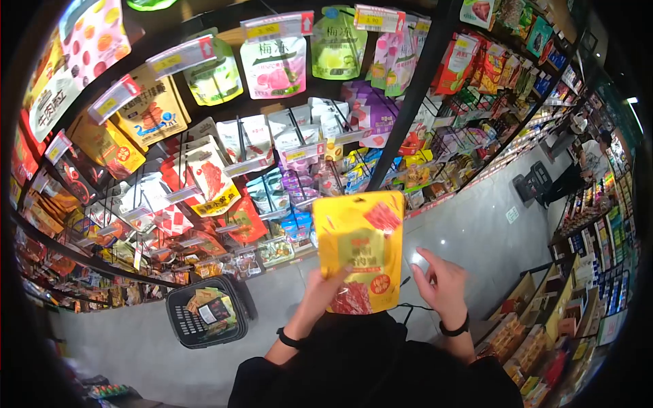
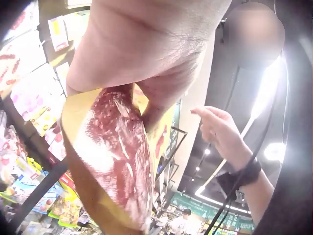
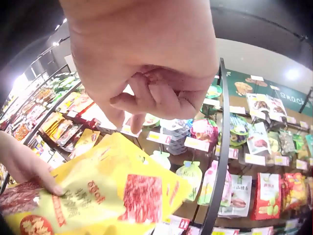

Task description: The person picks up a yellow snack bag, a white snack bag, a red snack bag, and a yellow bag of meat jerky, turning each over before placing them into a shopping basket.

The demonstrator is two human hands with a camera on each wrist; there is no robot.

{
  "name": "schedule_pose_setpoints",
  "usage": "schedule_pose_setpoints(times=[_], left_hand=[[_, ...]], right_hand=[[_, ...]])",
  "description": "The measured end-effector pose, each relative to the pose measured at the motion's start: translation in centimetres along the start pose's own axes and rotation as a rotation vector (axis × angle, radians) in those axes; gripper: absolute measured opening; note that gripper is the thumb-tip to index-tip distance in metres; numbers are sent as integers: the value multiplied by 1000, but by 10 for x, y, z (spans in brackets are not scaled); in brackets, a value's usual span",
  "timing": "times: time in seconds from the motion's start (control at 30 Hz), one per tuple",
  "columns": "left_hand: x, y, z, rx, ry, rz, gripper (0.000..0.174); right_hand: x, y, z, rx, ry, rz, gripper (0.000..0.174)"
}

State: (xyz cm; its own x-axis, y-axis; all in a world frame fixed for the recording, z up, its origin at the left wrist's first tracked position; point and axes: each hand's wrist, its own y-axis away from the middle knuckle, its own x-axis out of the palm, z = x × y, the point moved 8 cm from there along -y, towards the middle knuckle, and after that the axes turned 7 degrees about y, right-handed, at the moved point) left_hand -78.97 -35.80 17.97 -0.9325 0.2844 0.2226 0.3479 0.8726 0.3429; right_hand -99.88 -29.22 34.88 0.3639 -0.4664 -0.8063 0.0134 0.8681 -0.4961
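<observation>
A yellow snack pouch [image 1: 359,221] with pictures of dried meat stands upright in front of my body in the head view. My left hand [image 1: 318,294] grips its lower left side, thumb across the front and the other fingers hidden behind. The left wrist view shows the clear window with red meat in the pouch [image 2: 120,156] right below the palm. My right hand [image 1: 445,289] is raised just right of the pouch, apart from it. It holds nothing; the index finger points out and the other fingers curl loosely, as the right hand [image 3: 146,93] shows in its wrist view.
A black shopping basket [image 1: 178,325] with several packets in it stands on the grey floor [image 1: 279,299]. Ahead, a shelf rack carries hanging snack bags [image 1: 275,64] and price tags. A black post [image 1: 411,95] divides the rack. Another person [image 1: 590,163] is far off in the aisle.
</observation>
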Motion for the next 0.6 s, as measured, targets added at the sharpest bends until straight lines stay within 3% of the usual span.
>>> schedule_pose_setpoints(times=[0.07,0.13,0.37,0.5,0.6], left_hand=[[2,-8,-4,-10,396,-58,21],[11,-11,-12,-34,501,-72,28],[69,-30,-8,-62,439,-151,29],[112,-32,-9,-28,454,-206,31],[139,-31,-5,-3,450,-242,30]], right_hand=[[23,3,-31,134,-158,39,29],[44,12,-62,293,-351,89,28],[82,24,-118,229,-603,430,20],[83,22,-152,262,-856,409,24],[71,10,-174,129,-828,452,21]])
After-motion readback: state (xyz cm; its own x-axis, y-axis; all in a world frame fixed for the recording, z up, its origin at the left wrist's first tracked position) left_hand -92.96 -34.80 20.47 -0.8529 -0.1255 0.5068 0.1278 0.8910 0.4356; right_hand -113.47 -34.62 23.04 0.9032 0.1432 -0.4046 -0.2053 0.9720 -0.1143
